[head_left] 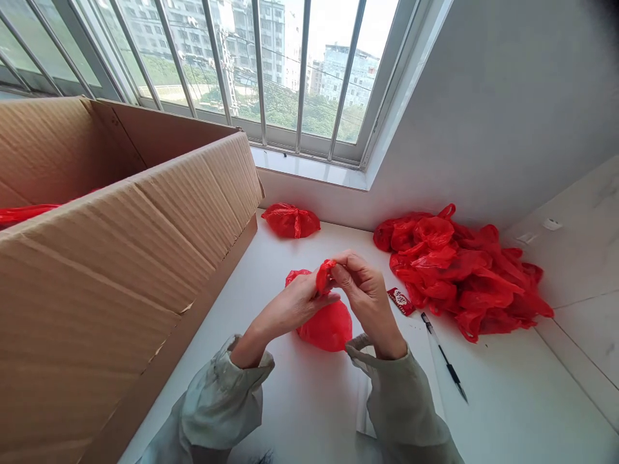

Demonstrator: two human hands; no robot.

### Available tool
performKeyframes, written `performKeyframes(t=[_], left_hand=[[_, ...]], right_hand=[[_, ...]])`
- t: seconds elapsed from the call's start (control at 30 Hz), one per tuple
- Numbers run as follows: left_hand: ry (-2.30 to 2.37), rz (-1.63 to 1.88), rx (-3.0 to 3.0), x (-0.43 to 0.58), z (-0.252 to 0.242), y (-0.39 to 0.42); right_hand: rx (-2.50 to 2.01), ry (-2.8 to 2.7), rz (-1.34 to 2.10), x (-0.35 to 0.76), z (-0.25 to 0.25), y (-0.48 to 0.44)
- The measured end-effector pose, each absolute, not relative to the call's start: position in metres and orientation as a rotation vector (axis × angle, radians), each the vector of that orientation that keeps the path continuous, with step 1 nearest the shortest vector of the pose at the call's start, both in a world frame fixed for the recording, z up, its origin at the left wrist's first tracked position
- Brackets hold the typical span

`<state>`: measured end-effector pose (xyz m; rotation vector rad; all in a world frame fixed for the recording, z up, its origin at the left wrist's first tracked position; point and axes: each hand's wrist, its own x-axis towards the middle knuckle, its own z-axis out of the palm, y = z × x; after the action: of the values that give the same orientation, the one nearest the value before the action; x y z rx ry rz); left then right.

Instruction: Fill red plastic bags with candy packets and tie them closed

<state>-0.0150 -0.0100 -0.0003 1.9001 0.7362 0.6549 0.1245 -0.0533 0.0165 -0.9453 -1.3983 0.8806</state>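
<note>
White tabletop (300, 399) carries one tied red bag (291, 221), one heap (464, 274), one pen (445, 357); both hands' fingers (338, 274) pinch a third bag (326, 325).

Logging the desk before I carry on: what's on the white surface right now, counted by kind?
Tied red bags: 2, one in both hands, one by the window wall
Heap of loose red bags: 1 (bags inside too tangled to count)
Small red packet: 1
Black pen: 1
Cardboard box: 1
Total: 6
</note>
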Motion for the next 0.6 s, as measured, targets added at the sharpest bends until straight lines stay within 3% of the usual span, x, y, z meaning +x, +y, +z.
performKeyframes(t=[0.37,0.6], left_hand=[[0.532,0.613,1.613,-0.026,0.007,-0.007],[0.674,0.538,1.646,-0.034,0.016,-0.005]], right_hand=[[-1.238,-1.967,0.607,0.149,0.008,-0.040],[-1.406,-2.053,0.477,0.160,0.007,-0.042]])
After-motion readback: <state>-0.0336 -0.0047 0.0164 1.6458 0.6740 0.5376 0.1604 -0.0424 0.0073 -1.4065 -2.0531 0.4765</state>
